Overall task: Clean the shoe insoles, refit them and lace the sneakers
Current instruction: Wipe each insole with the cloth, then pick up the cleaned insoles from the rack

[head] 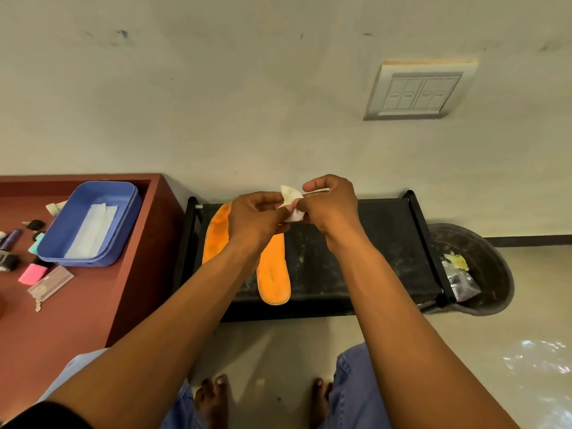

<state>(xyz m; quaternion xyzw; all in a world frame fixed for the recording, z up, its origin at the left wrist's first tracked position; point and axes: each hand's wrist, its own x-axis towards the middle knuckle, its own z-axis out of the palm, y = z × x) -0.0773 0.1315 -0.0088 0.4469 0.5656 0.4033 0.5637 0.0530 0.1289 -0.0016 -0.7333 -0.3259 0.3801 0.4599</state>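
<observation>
Two orange insoles lie on a low black rack (356, 252): one insole (214, 233) at the left, the other insole (274, 274) nearer me, partly hidden by my left forearm. Above them both hands pinch a small white wipe (291, 201). My left hand (257, 218) grips its left side and my right hand (331, 205) grips its right side. No sneakers or laces are in view.
A red-brown table (93, 305) at the left carries a blue tray (93, 221) holding white wipes, plus small items such as a pink block (31, 274). A black waste bin (476, 267) with rubbish stands right of the rack. A wall with a switch plate (418, 91) is behind.
</observation>
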